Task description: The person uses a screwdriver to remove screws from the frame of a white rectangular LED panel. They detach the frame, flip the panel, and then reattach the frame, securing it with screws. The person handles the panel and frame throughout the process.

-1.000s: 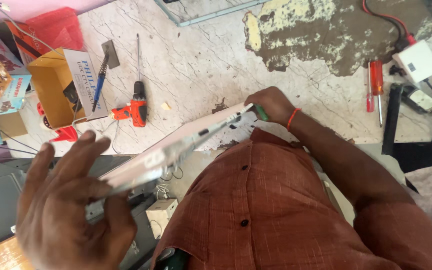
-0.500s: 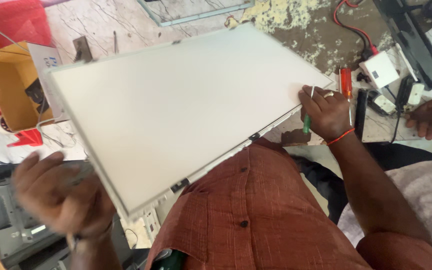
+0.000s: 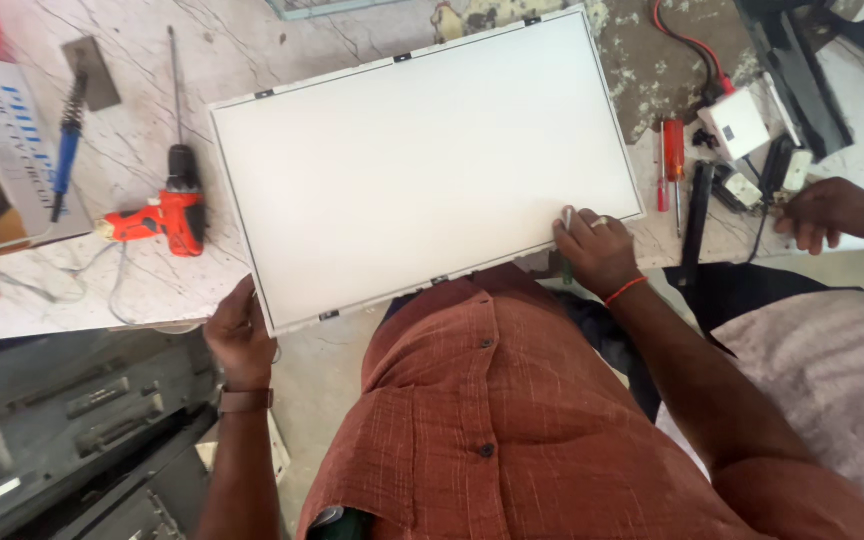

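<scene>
The white display panel now lies flat, face up, on the marble worktop — a second ago it was tilted nearly edge-on between the two hands, and half a second ago it was swinging down with its broad face turning towards the camera. So the turning-over is done and the panel has come to rest, its near left corner hanging a little past the worktop's edge. The left hand grips that corner, its fingers clamped on the panel's rim from below and the side. The right hand rests on the near right corner, fingers curled together around a slim green-handled tool while pressing on the panel's edge — whether the tool's tip touches the frame cannot be told. To the left of the panel lie a red cordless drill and a blue-handled screwdriver; to the right, a red screwdriver and a small white adapter box with a red cable. Another person's hand rests at the far right, well apart from the panel.
</scene>
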